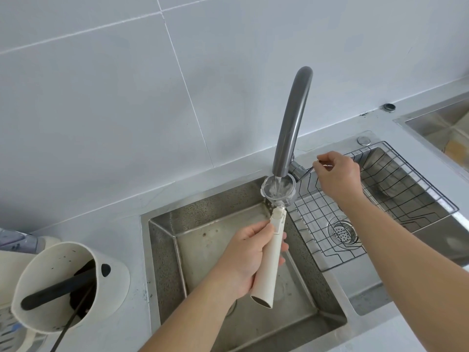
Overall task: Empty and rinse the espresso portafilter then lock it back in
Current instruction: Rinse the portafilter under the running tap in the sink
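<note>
The portafilter [269, 260] has a long cream handle and a metal basket [278, 189] at its far end. My left hand [250, 260] grips the handle and holds the basket right under the spout of the grey faucet [291, 123]. Water runs into the basket and fills it. My right hand [337, 174] is closed on the thin faucet lever [308, 170] just right of the faucet base. All of this is above the left sink basin [162, 240]. The espresso machine is out of view.
A right basin holds a wire rack [396, 179] and a drain strainer [342, 231]. A cream knock box [66, 285] with a black bar and dark grounds stands on the counter at lower left. Another steel basin [441, 123] lies at the far right. Tiled wall behind.
</note>
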Demonstrator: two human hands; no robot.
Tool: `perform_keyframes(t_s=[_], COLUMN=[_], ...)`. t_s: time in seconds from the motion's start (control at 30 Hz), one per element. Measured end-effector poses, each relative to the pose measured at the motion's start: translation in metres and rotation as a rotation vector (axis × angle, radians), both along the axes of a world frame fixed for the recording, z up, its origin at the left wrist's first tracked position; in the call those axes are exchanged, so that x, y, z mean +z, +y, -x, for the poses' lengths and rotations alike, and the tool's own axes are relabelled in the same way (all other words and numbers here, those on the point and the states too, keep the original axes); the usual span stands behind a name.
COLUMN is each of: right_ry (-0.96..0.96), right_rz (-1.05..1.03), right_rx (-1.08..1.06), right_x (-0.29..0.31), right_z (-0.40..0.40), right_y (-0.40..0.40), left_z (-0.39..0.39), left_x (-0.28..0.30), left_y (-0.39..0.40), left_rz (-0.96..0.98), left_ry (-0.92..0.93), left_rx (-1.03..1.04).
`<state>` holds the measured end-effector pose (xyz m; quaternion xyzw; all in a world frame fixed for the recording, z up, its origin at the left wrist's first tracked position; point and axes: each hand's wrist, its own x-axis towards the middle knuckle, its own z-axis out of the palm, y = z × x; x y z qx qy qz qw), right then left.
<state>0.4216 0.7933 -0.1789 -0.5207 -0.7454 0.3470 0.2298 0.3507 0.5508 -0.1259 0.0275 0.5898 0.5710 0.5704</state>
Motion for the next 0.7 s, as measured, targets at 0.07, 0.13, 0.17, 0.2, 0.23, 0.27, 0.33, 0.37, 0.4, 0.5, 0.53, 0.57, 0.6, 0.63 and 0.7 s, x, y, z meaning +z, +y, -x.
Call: perform_keyframes(t_s=[0.07, 0.13, 0.17, 0.2, 0.23, 0.27, 0.33, 0.37, 0.4, 0.5, 0.53, 0.57, 0.6, 0.63, 0.7], right_ry=[0.002, 0.007, 0.009, 0.011, 0.012, 0.014, 0.014, 0.015, 0.016, 0.016, 0.015, 0.015, 0.014, 0.013, 0.014], right_rz=[0.004, 0.003, 0.002, 0.001, 0.001, 0.001, -0.002, -0.004, -0.005, -0.002, -0.001, 0.0, 0.0, -0.002, -0.007], right_rx=[-0.001, -0.002, -0.003, -0.005, -0.005, -0.004, 0.0, 0.001, 0.0, -0.002, -0.002, -0.002, -0.003, -0.003, -0.003], right_x=[0.0, 0.0, -0.001, -0.001, -0.001, -0.001, -0.002, -0.002, -0.003, -0.003, -0.004, -0.004, -0.004, -0.004, -0.004], right_z=[0.0, 0.0, -0.001, -0.001, -0.001, -0.001, 0.0, 0.0, 0.0, 0.0, 0.0, 0.0, 0.0, 0.0, 0.0], right_y=[0.0, 0.0, 0.0, 0.0, 0.001, 0.001, 0.0, 0.001, 0.001, 0.001, 0.001, 0.001, 0.001, 0.001, 0.001], left_z=[0.0, -0.001, -0.001, -0.001, 0.0, 0.0, 0.001, 0.001, 0.002, 0.005, 0.006, 0.008, 0.009, 0.011, 0.014], left_x=[0.001, 0.003, 0.003, 0.004, 0.005, 0.006, 0.008, 0.009, 0.01, 0.011, 0.011, 0.01, 0.01, 0.01, 0.012], left_y=[0.0, 0.0, -0.001, -0.001, -0.001, -0.001, -0.001, -0.001, -0.001, -0.002, -0.003, -0.005, -0.007, -0.009, -0.013], left_rz=[0.012, 0.027, 0.034, 0.043, 0.053, 0.064, 0.085, 0.096, 0.106, 0.136, 0.146, 0.159, 0.173, 0.189, 0.209], left_ry=[-0.034, -0.05, -0.052, -0.051, -0.049, -0.045, -0.038, -0.035, -0.03, -0.004, 0.011, 0.029, 0.049, 0.072, 0.111], left_rx=[-0.005, -0.016, -0.021, -0.026, -0.032, -0.039, -0.046, -0.046, -0.045, -0.064, -0.072, -0.08, -0.09, -0.102, -0.131])
